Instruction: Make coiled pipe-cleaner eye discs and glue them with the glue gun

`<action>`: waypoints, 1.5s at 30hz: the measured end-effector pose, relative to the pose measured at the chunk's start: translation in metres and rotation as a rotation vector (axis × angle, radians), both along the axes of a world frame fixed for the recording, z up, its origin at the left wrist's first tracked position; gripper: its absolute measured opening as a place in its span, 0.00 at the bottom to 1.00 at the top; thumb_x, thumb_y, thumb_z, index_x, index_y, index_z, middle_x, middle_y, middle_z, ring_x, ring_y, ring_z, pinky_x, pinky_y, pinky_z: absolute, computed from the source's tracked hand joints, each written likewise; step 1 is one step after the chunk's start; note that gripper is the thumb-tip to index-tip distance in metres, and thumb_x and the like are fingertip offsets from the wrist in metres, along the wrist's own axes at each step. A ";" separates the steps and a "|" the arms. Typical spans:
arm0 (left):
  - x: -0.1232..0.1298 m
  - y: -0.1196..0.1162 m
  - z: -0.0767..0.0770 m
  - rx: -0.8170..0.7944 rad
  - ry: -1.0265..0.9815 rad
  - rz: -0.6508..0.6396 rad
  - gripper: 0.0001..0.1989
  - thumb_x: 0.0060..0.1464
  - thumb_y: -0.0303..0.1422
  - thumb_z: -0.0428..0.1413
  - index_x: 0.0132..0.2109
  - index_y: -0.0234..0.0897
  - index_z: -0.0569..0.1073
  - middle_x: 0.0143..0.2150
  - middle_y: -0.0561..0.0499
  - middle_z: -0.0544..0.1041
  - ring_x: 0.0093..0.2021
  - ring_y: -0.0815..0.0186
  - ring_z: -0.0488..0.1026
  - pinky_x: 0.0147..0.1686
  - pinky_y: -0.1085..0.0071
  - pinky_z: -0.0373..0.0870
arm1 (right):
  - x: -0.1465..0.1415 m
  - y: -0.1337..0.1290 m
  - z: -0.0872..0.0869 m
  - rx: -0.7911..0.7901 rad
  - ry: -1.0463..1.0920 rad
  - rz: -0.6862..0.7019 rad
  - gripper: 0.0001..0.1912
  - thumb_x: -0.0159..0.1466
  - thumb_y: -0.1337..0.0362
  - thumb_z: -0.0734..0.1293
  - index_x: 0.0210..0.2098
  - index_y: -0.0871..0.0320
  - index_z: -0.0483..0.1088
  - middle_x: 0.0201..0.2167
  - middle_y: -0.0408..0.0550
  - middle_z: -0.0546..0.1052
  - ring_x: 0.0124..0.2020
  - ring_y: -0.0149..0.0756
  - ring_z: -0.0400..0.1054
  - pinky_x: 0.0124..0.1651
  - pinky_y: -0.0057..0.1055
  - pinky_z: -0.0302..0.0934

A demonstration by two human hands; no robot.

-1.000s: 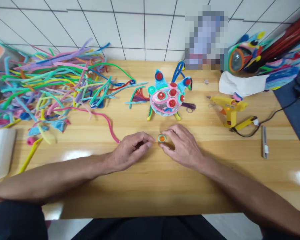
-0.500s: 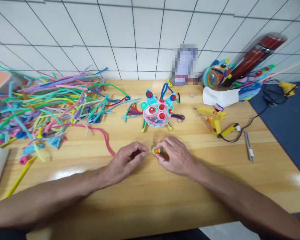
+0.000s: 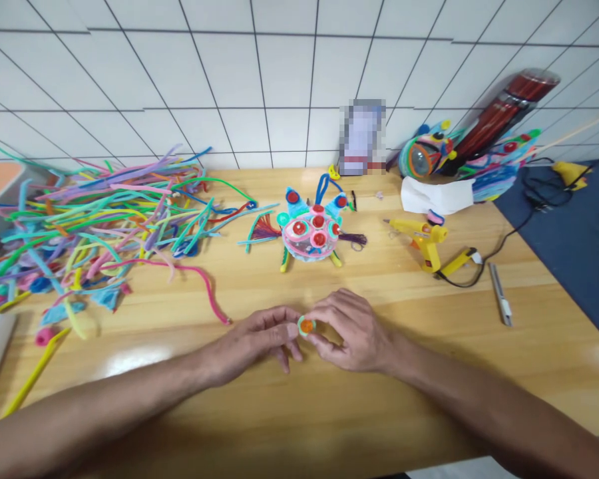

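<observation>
Between thumb and fingers, my right hand pinches a small round coil, orange in the middle with a pale green rim. The thumb and fingertips of my left hand meet the coil's left edge, with the lower fingers loosely spread beneath. Just beyond both hands stands a colourful pipe-cleaner animal with red round spots, blue ears, a tassel on each side and yellow-green feet. A pink pipe cleaner ends close to my left wrist.
Many loose pipe cleaners are heaped at left. To the right lie a yellow glue gun with its cord, a utility knife and white paper. A red flask and a blurred phone-like object lean near the tiled wall.
My left hand has come across to the coil and now touches it, its lower fingers uncurled. The right hand keeps its pinch. Both hands sit slightly lower in view.
</observation>
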State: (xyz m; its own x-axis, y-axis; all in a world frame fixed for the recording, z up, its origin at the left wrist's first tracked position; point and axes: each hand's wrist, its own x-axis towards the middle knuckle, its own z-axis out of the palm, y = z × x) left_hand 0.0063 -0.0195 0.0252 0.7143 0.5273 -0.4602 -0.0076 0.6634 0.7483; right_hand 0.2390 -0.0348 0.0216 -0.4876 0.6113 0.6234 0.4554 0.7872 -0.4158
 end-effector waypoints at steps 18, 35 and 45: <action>0.001 -0.003 0.003 0.090 0.110 0.027 0.22 0.54 0.48 0.69 0.41 0.33 0.76 0.30 0.55 0.74 0.27 0.74 0.68 0.29 0.77 0.66 | -0.003 -0.006 0.001 0.078 -0.096 -0.003 0.14 0.71 0.63 0.68 0.54 0.62 0.70 0.37 0.51 0.82 0.37 0.37 0.76 0.39 0.35 0.68; -0.002 -0.005 0.001 0.131 0.204 -0.018 0.19 0.59 0.48 0.65 0.42 0.34 0.81 0.30 0.54 0.74 0.24 0.76 0.64 0.25 0.78 0.63 | 0.000 -0.007 -0.001 0.016 -0.060 0.050 0.13 0.71 0.67 0.68 0.53 0.64 0.72 0.37 0.50 0.81 0.35 0.36 0.75 0.39 0.34 0.69; -0.001 -0.008 0.008 0.146 0.240 -0.019 0.21 0.58 0.49 0.65 0.41 0.33 0.80 0.30 0.53 0.73 0.25 0.76 0.65 0.24 0.79 0.64 | -0.001 -0.006 -0.001 0.082 -0.114 0.053 0.10 0.69 0.68 0.70 0.50 0.65 0.74 0.36 0.49 0.82 0.34 0.35 0.75 0.38 0.34 0.69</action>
State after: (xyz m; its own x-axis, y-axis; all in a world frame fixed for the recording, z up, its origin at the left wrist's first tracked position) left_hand 0.0049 -0.0274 0.0327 0.6045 0.5877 -0.5378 0.1930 0.5469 0.8146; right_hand 0.2379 -0.0412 0.0205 -0.5885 0.5322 0.6087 0.4529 0.8406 -0.2970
